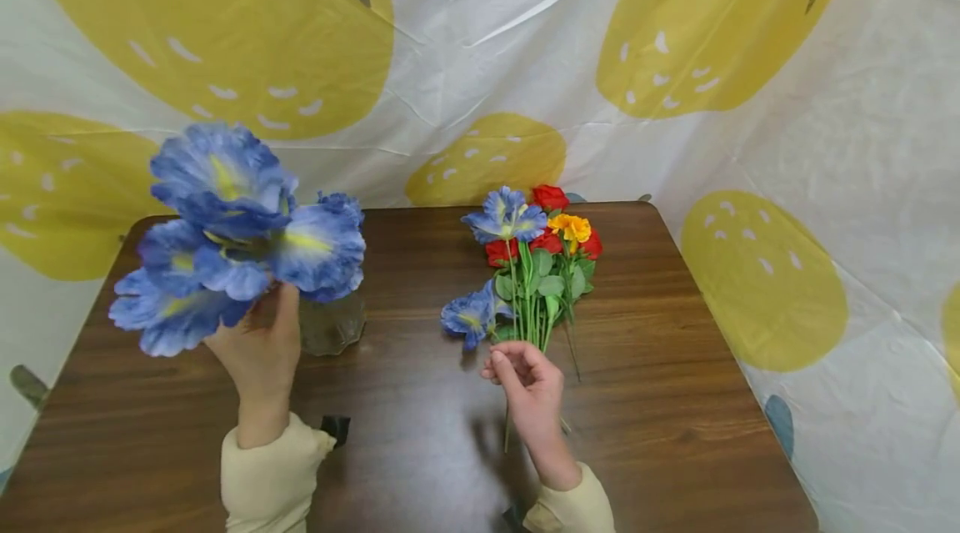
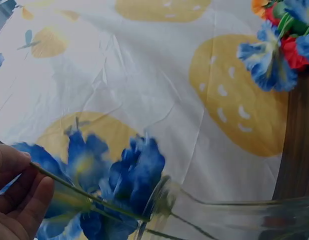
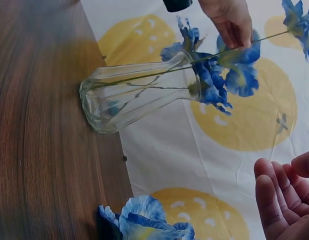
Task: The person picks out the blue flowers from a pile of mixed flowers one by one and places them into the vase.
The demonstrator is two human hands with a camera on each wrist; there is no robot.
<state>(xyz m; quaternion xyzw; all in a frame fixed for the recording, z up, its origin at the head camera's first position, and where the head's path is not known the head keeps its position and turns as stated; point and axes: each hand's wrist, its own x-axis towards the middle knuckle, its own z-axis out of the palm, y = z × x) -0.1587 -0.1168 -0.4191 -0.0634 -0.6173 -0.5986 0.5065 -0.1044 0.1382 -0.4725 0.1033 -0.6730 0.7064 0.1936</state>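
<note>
Dark wooden counter (image 1: 420, 399), behind it a white cloth (image 1: 525, 41) with big yellow spots. Left grip (image 1: 258, 345) pinching thin green stems of blue flowers (image 1: 232, 233); petals large, yellow in centre, just above the grip, stems down in a clear glass vase (image 3: 129, 97). Right grip (image 1: 525, 379) loosely curled, holding nothing, just before a lying bunch (image 1: 536, 266).

Your left hand (image 1: 258, 349) pinches the thin green stem of the blue flowers (image 1: 232, 224), a bunch of large ruffled blooms with yellow centres. The blooms stand above and to the left of that hand, and their stems go down into the glass vase (image 1: 332, 323), which stands upright just right of it. The loose bouquet (image 1: 532, 266) of blue, red and orange flowers lies flat, its stems touching the fingertips of your right hand (image 1: 528, 387).
</note>
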